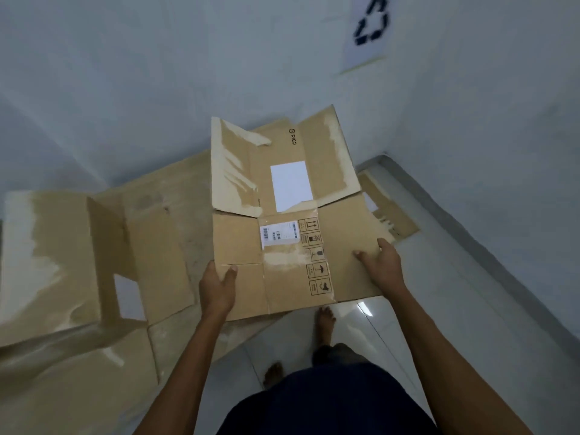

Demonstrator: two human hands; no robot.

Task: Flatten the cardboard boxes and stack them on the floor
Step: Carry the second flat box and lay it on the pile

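Observation:
I hold a flattened brown cardboard box (292, 246) out in front of me, above the floor. It carries a white shipping label, printed handling symbols and torn tape patches. My left hand (218, 285) grips its near left edge, thumb on top. At the right edge my right hand (381, 263) grips it the same way, thumb on the top face. The far flaps are spread open and tilt slightly upward. Below it a large flattened box (175, 199) lies on the floor by the wall.
Another big box (62, 252), partly folded with a raised flap, sits at the left. A torn cardboard piece (389, 205) lies by the right wall. A recycling sign (367, 29) hangs on the white wall. My bare feet stand on glossy white tiles (439, 309).

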